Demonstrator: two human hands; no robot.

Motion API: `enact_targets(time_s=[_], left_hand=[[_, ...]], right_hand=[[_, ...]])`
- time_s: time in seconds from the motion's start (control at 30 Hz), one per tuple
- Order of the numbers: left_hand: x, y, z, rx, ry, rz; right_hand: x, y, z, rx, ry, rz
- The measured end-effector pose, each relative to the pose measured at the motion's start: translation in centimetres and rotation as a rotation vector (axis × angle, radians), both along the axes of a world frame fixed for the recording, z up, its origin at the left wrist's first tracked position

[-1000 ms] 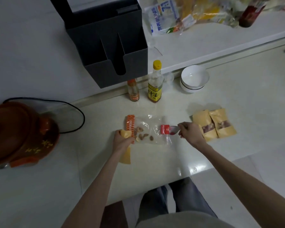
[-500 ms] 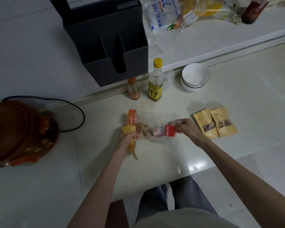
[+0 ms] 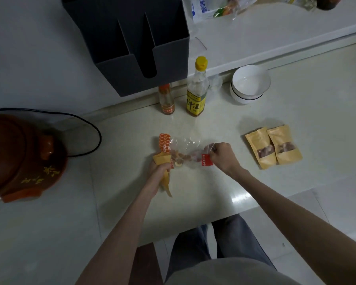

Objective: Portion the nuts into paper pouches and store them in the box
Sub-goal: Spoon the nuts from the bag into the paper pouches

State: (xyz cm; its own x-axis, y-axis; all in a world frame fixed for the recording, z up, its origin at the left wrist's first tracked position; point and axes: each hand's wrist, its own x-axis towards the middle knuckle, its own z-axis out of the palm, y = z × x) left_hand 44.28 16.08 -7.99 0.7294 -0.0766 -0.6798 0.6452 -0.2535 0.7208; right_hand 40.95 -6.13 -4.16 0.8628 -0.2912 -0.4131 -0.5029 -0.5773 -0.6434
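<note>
Right hand (image 3: 222, 156) lifts nut bag (image 3: 185, 154), mouth toward pouch (image 3: 162, 161).

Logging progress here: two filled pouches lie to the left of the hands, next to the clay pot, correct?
Not quite. The head view shows the two filled pouches lying to the right of the hands, beside the right hand. The clay pot sits alone on the far left.

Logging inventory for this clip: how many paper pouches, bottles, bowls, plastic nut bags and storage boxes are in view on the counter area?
Paper pouches: 3, two filled lying side by side, one in the left hand
Bottles: 2
Bowls: a white stack, count unclear
Clear nut bag: 1, held by the right hand
Dark box: 1
Total: 7, plus bowls
</note>
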Motion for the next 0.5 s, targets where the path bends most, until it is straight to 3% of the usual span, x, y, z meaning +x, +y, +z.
enact_targets(time_s=[0.5], left_hand=[[0.9,0.8,-1.4,-0.119,0.165,0.104]], right_hand=[[4.0,2.8,-1.8,-0.066,0.013,0.149]])
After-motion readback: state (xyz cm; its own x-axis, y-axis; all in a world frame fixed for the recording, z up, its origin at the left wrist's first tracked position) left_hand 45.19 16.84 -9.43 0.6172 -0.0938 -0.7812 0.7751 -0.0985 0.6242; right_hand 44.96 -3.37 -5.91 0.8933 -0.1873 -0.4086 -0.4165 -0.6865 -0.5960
